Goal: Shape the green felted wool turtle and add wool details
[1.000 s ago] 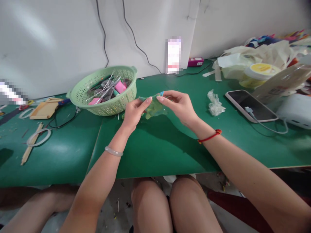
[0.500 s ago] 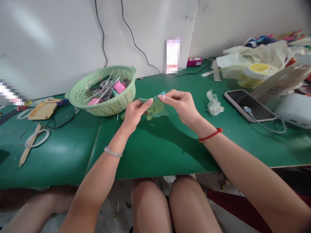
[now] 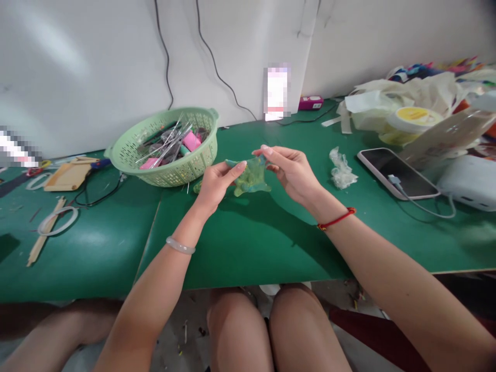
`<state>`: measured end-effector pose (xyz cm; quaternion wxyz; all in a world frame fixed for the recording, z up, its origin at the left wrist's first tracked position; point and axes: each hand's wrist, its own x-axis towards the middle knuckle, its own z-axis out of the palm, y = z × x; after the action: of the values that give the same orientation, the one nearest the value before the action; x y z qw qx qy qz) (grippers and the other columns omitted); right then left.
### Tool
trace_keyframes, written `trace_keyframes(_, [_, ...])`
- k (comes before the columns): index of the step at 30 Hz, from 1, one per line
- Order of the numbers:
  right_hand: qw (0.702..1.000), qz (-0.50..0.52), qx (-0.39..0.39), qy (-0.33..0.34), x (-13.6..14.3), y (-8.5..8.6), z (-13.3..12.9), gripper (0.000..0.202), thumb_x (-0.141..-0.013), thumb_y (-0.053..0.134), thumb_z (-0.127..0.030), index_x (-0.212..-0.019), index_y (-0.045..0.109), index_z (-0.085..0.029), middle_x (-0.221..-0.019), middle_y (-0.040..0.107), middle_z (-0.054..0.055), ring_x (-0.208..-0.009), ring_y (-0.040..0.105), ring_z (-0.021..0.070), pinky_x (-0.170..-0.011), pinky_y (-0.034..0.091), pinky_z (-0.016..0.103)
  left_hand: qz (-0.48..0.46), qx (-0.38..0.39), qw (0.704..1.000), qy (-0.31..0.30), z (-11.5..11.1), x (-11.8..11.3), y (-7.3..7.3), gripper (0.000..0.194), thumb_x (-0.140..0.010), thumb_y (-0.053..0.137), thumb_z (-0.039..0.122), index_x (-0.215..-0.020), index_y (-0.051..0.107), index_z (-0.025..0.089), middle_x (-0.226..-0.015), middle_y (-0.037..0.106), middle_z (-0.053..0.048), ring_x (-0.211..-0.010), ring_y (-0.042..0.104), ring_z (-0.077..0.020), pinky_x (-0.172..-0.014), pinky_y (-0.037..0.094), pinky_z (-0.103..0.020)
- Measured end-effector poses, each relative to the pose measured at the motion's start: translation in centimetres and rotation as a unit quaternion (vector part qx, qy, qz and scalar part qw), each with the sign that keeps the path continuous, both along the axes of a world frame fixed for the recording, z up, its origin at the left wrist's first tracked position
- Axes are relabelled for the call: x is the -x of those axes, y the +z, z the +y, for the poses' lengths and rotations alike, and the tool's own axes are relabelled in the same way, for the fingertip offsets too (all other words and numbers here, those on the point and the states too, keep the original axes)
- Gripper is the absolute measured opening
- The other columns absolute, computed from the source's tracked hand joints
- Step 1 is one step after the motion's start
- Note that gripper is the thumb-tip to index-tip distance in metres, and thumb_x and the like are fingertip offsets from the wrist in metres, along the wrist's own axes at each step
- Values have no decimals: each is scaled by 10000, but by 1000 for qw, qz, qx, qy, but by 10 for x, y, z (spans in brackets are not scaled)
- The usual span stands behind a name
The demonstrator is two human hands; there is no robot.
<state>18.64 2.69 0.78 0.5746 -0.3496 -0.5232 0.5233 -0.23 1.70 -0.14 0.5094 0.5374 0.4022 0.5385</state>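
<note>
A small piece of sheer yellow-green fabric [image 3: 252,176] with blue-green edges hangs a little above the green table. My left hand [image 3: 217,183] pinches its upper left edge between thumb and fingers. At the upper right corner, my right hand [image 3: 291,169] has thumb and index finger closed together, touching the fabric's edge. What exactly lies between those right fingertips is too small to make out clearly. Another bit of yellow-green material [image 3: 197,187] shows on the table behind my left hand.
A green plastic basket [image 3: 165,173] holds wires and pink pieces, behind my left hand. To the right are crumpled clear plastic [image 3: 342,169], a phone [image 3: 399,173] with a cable and a white charger box [image 3: 470,178]. A white ring [image 3: 58,222] and a wooden strip [image 3: 36,248] lie left.
My right hand's fingertips have shifted slightly up and right along the fabric's top edge. The fabric now hangs more spread out. My left hand keeps its pinch.
</note>
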Motion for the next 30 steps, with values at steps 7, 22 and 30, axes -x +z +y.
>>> trace_keyframes(7, [992, 57, 79, 78, -4, 1, 0, 389, -642, 945, -601, -821, 829, -275, -976, 763, 7, -852, 629, 141, -723, 492, 279, -4, 29, 1000, -3, -2, 1, 4, 561, -597, 930, 679, -834, 805, 187, -808, 783, -29, -788, 733, -171, -739, 610, -292])
trace_keyframes(22, [970, 113, 43, 212, 3, -15, 5, 364, -622, 974, -558, -870, 839, -328, -1041, 785, -8, -1000, 694, 203, -945, 575, 370, -87, 52, 990, -100, -5, -2, 0, 470, -687, 916, 631, -796, 778, 194, -831, 779, -53, -1020, 770, -276, -808, 641, -354])
trace_keyframes(30, [966, 95, 6, 240, -2, -13, 7, 306, -595, 1003, -460, -825, 839, -342, -1198, 744, -19, -1130, 665, 205, -1034, 525, 383, -91, 45, 990, -99, -9, -6, 1, 464, -675, 925, 633, -756, 758, 207, -753, 726, -13, -823, 742, -195, -723, 605, -305])
